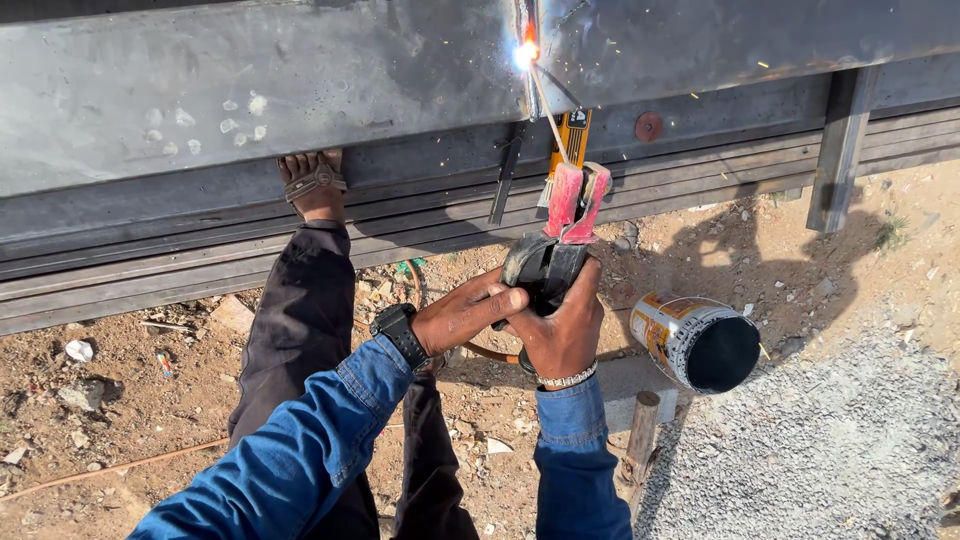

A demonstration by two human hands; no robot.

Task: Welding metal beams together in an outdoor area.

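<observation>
Head view: both my right hand [562, 330] and left hand [468, 315] clamp the electrode holder [560, 245] at centre; I should steady the rod [548, 110] on the upper-centre seam [527, 45].

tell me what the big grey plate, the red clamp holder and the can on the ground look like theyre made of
The plate looks like bare steel: dull grey, scuffed, with chalky spots. The holder, gripped by the right hand and steadied by the left hand, seems to have worn red insulating jaws over a dark handle, probably plastic or rubber. The can looks like thin metal with a printed label.
</observation>
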